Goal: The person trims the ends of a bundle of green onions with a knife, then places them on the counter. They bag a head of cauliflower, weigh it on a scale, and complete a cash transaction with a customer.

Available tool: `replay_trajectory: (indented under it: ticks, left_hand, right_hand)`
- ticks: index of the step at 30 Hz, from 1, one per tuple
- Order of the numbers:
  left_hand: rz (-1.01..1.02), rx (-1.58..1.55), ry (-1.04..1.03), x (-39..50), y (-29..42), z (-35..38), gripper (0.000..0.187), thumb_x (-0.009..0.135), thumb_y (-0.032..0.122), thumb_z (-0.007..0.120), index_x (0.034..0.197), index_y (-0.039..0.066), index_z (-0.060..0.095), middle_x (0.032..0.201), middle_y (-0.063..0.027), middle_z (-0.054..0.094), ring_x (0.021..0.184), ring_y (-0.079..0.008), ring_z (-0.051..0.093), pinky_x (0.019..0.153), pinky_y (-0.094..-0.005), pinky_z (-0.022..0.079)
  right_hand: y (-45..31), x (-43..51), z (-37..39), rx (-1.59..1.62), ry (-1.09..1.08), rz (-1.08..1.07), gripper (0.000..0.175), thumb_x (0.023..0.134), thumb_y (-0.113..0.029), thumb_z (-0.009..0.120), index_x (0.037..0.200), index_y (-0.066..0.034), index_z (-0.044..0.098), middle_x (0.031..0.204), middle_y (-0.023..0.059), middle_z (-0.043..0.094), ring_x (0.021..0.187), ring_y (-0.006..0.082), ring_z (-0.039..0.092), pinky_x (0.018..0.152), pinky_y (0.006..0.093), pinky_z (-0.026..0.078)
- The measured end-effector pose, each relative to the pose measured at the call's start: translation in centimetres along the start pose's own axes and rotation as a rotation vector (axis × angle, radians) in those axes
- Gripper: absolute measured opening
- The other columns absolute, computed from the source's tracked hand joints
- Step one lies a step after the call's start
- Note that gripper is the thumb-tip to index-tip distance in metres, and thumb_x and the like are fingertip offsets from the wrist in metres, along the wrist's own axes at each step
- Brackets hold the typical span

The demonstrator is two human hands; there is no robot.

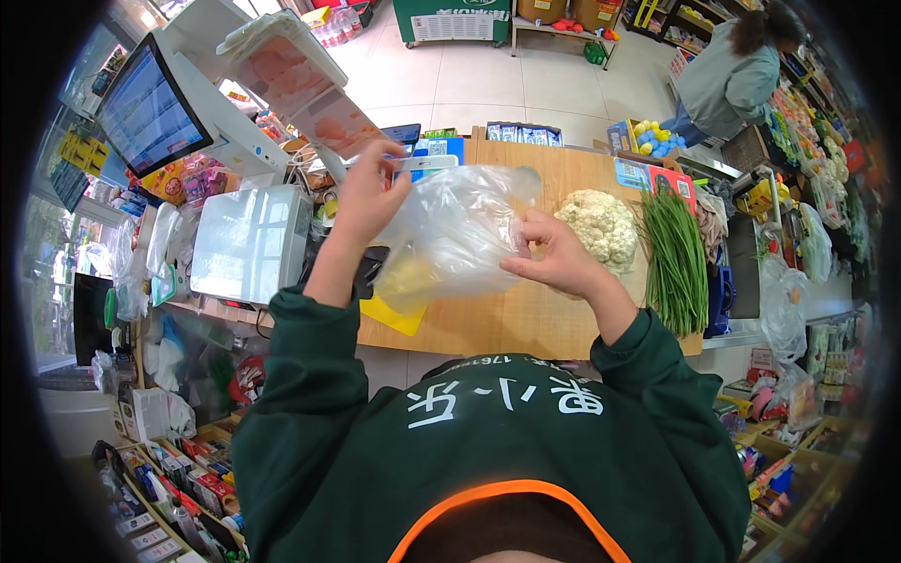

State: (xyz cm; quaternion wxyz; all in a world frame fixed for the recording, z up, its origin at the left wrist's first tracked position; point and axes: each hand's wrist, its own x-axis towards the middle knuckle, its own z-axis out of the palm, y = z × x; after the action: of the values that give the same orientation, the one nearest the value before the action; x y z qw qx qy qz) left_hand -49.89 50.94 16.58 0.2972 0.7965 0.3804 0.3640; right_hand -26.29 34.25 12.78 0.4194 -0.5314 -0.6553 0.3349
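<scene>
A clear plastic bag (457, 232) spreads above the wooden counter between my hands. My right hand (552, 250) pinches its right side between thumb and fingers. My left hand (376, 186) is raised at the bag's upper left, fingers bent; whether it grips the film cannot be told. A head of cauliflower (598, 229) lies just right of my right hand. Beside it, farther right, is a bunch of long green stalks (674, 264), like garlic chives. A yellow sheet (394, 317) lies under the bag's lower left, partly hidden.
On the left stand a touchscreen monitor (151, 105) and a flat pale device (243, 243). The counter (521, 331) has printed code cards (633, 174) at its far right. A person (732, 77) stands by the vegetable shelves at upper right. Plastic bags (783, 302) hang at right.
</scene>
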Motion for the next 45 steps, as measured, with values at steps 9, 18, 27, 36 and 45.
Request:
replay_trajectory:
  ticks: [9,18,27,36,45]
  left_hand:
    - [-0.718,-1.002,-0.310,-8.5,5.0,6.5,0.013,0.095,0.018,0.058,0.098,0.005,0.059,0.083,-0.0005,0.065,0.073,-0.0086,0.061,0.062,-0.0245,0.049]
    - [-0.686,-1.137,-0.127,-9.6,-2.3,2.3,0.038,0.090,0.028,0.060,0.121,0.008,0.050,0.101,-0.0085,0.059,0.088,-0.0204,0.059,0.084,-0.0348,0.048]
    - [-0.023,0.159,-0.360,-12.2,4.7,7.8,0.059,0.078,0.005,0.063,0.135,0.009,0.049,0.140,-0.0206,0.045,0.110,-0.0352,0.060,0.091,-0.0406,0.051]
    - [0.438,0.202,0.377,-9.7,7.1,-2.3,0.014,0.079,-0.003,0.058,0.089,-0.001,0.066,0.098,-0.0184,0.064,0.089,-0.0314,0.064,0.081,-0.0385,0.053]
    - [-0.343,-0.439,-0.235,-16.3,1.5,1.9,0.014,0.086,-0.002,0.049,0.080,0.001,0.061,0.077,-0.0068,0.060,0.067,-0.0148,0.056,0.058,-0.0249,0.046]
  right_hand:
    - [-0.6,-1.9,6.1,0.014,0.363,0.082,0.028,0.081,-0.020,0.075,0.067,-0.0049,0.055,0.065,0.0017,0.053,0.060,0.0145,0.049,0.056,0.0316,0.040]
    - [2.9,-3.3,-1.6,1.244,0.886,0.553,0.007,0.093,-0.015,0.061,0.093,-0.0101,0.056,0.072,-0.0011,0.056,0.057,0.0094,0.052,0.050,0.0237,0.043]
    - [-2.8,-2.2,4.0,0.161,0.141,0.174,0.020,0.085,-0.023,0.066,0.085,-0.0055,0.057,0.071,0.0079,0.057,0.065,0.0176,0.056,0.058,0.0344,0.045]
    - [-6.9,-2.4,-2.6,-0.712,0.686,-0.399,0.030,0.079,-0.007,0.064,0.109,-0.0065,0.063,0.086,0.0112,0.065,0.075,0.0319,0.059,0.071,0.0438,0.047]
    - [0.2,-7.2,-0.6,-0.270,0.092,-0.022,0.053,0.079,-0.021,0.074,0.126,-0.0041,0.057,0.122,0.0146,0.060,0.118,0.0338,0.053,0.098,0.0436,0.044]
